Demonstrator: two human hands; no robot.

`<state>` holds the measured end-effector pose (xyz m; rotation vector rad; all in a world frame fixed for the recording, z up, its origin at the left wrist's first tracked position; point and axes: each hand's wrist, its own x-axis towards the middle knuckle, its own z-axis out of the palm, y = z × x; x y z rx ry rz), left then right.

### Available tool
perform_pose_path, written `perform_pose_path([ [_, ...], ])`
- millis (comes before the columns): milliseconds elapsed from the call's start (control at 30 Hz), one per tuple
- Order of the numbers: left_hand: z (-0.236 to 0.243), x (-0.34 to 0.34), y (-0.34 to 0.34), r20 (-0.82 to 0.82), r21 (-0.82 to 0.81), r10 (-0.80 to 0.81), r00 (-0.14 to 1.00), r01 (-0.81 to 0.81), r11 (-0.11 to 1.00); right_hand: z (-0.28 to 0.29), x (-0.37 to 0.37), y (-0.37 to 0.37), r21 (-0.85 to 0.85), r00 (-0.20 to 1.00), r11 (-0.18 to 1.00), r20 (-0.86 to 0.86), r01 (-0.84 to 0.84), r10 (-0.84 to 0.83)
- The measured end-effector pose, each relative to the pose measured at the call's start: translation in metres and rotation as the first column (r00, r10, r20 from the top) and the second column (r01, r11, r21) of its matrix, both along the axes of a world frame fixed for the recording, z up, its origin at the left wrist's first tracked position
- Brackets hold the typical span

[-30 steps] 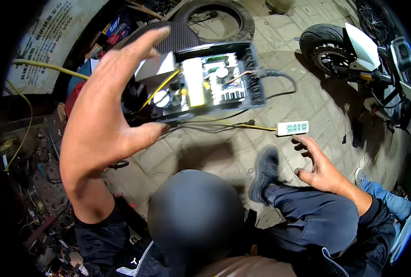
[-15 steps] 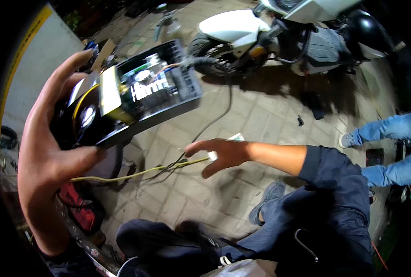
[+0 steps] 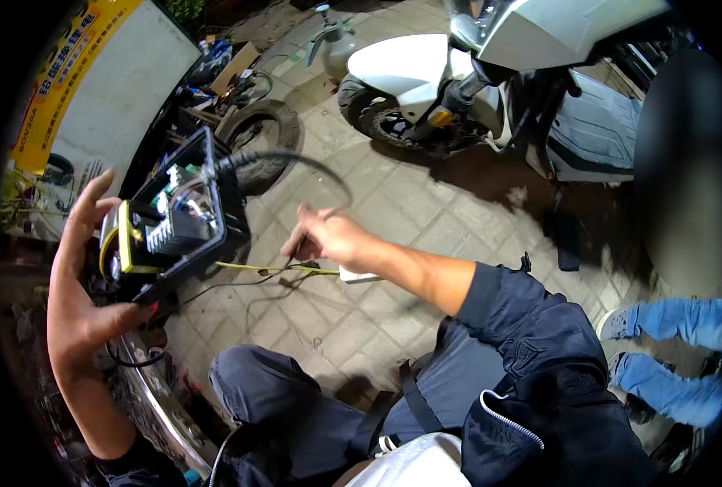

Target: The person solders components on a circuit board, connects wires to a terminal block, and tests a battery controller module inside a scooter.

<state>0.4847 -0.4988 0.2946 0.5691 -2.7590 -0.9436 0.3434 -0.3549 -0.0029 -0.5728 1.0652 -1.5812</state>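
Observation:
My left hand (image 3: pixel 85 316) grips an opened charger (image 3: pixel 184 231), a black case without its cover. Its green circuit board, silver heat sink and a yellow-wrapped transformer show. A thick black cord (image 3: pixel 292 158) leaves the case's far end and curves out over the paving. My right hand (image 3: pixel 320 237) is right of the charger and apart from it, fingers drawn together around a thin black cable (image 3: pixel 292 253). Beneath my right wrist lies a white power strip (image 3: pixel 358 275), partly hidden, with a yellow cord (image 3: pixel 272 268) running left from it.
A white scooter (image 3: pixel 426 77) stands ahead, its front wheel toward me. Beyond the charger are a loose tyre (image 3: pixel 273 134), a spray bottle (image 3: pixel 334 50) and a white board (image 3: pixel 130 81) with a yellow edge. Another person's jeans-clad legs (image 3: pixel 673 325) are at the right.
My view has shifted, and the charger now appears lower and farther left, turned in my left hand. My right hand has moved from open beside the power strip to closed on the thin cable.

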Motion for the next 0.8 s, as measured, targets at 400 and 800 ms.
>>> perform_pose_path([
  [400, -0.046, -0.037, 0.002, -0.257, 0.128, -0.143, 0.956, 0.18, 0.975, 0.175, -0.086, 0.205, 0.021, 0.796, 0.815, -0.23, 0.58, -0.56],
  [800, -0.084, -0.183, 0.095, -0.25, 0.544, -0.635, 0.731, 0.649, 0.532, 0.192, -0.057, 0.425, -0.096, -0.079, 0.132, -0.989, 0.987, -0.124],
])
